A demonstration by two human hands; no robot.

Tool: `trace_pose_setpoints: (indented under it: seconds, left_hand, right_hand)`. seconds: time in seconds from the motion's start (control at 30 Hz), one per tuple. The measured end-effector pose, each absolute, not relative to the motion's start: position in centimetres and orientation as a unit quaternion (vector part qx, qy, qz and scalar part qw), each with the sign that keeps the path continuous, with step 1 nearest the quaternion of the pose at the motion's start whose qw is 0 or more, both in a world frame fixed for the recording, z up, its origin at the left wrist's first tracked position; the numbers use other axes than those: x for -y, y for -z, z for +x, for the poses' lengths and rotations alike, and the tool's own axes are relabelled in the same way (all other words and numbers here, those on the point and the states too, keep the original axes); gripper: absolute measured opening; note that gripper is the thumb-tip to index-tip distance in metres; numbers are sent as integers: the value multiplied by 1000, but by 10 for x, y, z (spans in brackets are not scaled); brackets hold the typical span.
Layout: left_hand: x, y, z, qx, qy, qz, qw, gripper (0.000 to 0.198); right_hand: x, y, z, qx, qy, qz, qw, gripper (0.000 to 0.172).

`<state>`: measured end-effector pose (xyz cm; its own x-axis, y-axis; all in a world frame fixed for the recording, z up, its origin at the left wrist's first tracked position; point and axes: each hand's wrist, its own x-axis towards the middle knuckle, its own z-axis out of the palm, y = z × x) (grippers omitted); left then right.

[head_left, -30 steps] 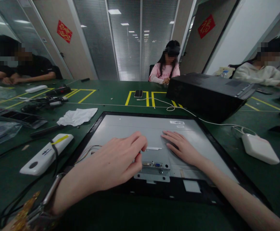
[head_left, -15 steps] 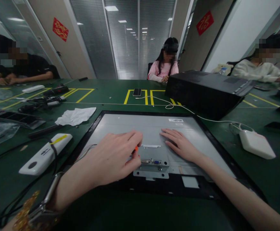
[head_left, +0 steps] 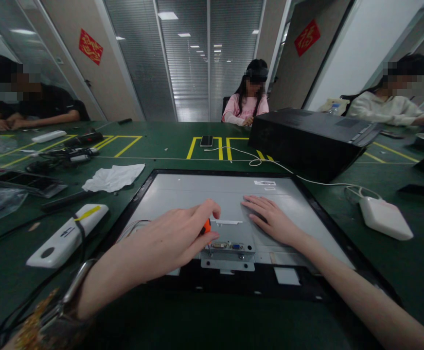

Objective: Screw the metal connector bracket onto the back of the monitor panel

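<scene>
The back of a monitor panel, grey metal with a black frame, lies flat on the table before me. My left hand is closed on an orange-and-black screwdriver, mostly hidden by the fingers. It stands at the left end of a metal bracket carrying a white video port and a blue one. Flat on the panel's grey back, right of the bracket, rests my right hand, holding nothing, fingers stretched out. Thin wires pass behind my left wrist.
A black computer case stands behind the panel at right. A white adapter box trails a cable. At left lie a white device, a crumpled tissue and black cables. Several people sit around the green table.
My left hand's fingers have loosened and shifted around the screwdriver, showing more of its orange handle. My right hand stays in place on the panel.
</scene>
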<state>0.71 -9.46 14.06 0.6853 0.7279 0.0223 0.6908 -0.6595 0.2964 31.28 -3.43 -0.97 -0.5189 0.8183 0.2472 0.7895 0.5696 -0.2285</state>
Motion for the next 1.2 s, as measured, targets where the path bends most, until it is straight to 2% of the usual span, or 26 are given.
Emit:
trace_pose_setpoints:
  seconds: [0.23, 0.37, 0.93, 1.2]
  left_hand:
    - [97, -137, 11, -384, -126, 884, 234, 23]
    - [96, -127, 23, -369, -111, 880, 276, 21]
    - [95, -119, 32, -354, -111, 890, 264, 17]
    - [96, -117, 33, -334, -122, 910, 215, 19]
  right_hand:
    - [34, 11, 313, 872, -40, -457, 171, 43]
    - [34, 11, 313, 872, -38, -456, 174, 43]
    - [36, 8, 312, 868, -47, -461, 179, 42]
    - [34, 9, 313, 869, -45, -465, 166, 42]
